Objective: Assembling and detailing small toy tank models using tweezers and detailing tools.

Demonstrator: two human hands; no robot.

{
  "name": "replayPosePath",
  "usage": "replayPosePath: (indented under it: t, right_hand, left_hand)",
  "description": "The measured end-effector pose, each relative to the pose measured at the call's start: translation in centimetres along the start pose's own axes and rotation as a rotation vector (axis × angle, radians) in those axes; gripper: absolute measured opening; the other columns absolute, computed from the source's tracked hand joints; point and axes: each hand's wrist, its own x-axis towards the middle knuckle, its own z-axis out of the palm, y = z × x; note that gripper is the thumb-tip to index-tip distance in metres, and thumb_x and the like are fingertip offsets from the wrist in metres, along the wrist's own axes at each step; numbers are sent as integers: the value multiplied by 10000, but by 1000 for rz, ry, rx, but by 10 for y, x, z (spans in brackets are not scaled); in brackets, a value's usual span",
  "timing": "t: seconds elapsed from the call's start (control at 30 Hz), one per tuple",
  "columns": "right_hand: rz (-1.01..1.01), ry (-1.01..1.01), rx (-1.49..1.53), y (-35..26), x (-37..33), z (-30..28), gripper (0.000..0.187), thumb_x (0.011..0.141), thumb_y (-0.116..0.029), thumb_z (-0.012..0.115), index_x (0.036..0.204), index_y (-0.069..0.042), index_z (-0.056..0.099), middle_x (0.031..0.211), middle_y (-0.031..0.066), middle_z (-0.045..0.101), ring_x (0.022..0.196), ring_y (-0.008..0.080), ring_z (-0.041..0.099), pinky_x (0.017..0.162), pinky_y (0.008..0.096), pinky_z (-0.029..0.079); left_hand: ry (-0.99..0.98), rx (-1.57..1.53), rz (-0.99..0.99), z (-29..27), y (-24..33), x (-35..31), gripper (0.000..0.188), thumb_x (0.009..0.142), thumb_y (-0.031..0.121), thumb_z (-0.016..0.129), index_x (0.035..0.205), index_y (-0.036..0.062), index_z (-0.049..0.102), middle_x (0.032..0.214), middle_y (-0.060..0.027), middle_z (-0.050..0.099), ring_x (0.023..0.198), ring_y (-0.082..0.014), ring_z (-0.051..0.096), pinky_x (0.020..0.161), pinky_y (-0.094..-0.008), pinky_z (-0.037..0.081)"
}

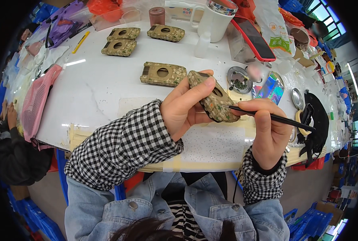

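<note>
My left hand (187,102) is closed around a camouflage-patterned toy tank hull (223,105), tilted above the table, with the thumb on its top. A round opening shows in the hull. Between thumb and fingers my right hand (269,128) grips black tweezers (281,119), whose tips touch or nearly touch the hull's top. Whether the tips pinch a small part is too fine to tell. Just beyond my left hand lies another tank hull (156,77). Farther back are more hulls: one (166,33) alone and two side by side, the nearer (119,47) touching the farther (124,33).
White paper (211,146) with many tiny dark specks lies under my hands. To the right are a round dish (239,80) of small dark parts, a shiny holographic sheet (271,86) and black cloth (316,120). A white mug (216,22), a red-cased phone (255,38) and a pink mesh bag (40,102) stand around.
</note>
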Motion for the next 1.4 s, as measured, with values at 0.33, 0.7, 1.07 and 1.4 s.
replayPosePath:
  t: [0.33,0.7,1.07,1.4]
  right_hand:
    - [-46,65,17,4,-3,-3,279,932,-192,488,954,56,613,900,128,641,822,160,593,742,267,458]
    - [-159,226,-159,0,-12,-17,114,911,-91,478,923,13,524,883,118,544,820,158,522,782,284,437]
    - [-173,219,-773,21,-24,-32,94,804,-16,577,889,-16,619,747,109,500,701,249,478,652,316,392]
    - [-182,135,-896,37,-15,-25,198,660,-12,722,842,-24,645,777,113,592,813,276,551,713,347,448]
  left_hand:
    - [12,-63,-33,1,-1,1,493,925,367,445,1305,78,325,1181,-131,511,1062,-207,556,913,-369,470]
    - [-31,-253,-150,-3,3,3,450,930,349,406,1299,91,399,1187,-270,518,1064,-348,554,924,-388,457]
    - [-10,-268,-117,-5,-1,6,451,929,341,404,1275,51,410,1161,-272,525,1065,-343,548,916,-393,461]
    - [1,-235,-132,-8,-3,7,442,938,341,389,1268,47,408,1165,-279,522,1038,-333,565,915,-369,459]
